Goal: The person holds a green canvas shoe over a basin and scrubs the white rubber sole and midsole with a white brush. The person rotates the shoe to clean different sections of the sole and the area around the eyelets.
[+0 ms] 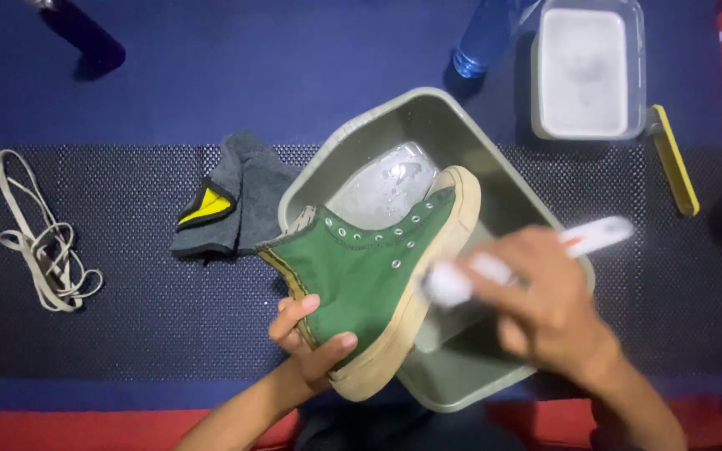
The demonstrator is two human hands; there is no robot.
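Green canvas high-top shoe with cream rubber sole (pixel 369 271): tilted over grey rectangular plastic basin (pixel 507 196). Left hand (pixel 309 338) clamped on heel. Right hand (pixel 545 305) closed round blurred white brush (pixel 461 280), bristles at sole edge. Step: scrubbing sole. Next, judged: firm heel hold, strokes further along rim. Left of grip: grey cloth (pixel 240 196), laces (pixel 43 242).

We see a green high-top shoe (pixel 373 271) tilted on its side, cream sole toward four o'clock. A blurred white brush (pixel 520 260) lies against that sole.

Green shoe (pixel 369 267) (sole cream), perhaps white brush (pixel 528 263).
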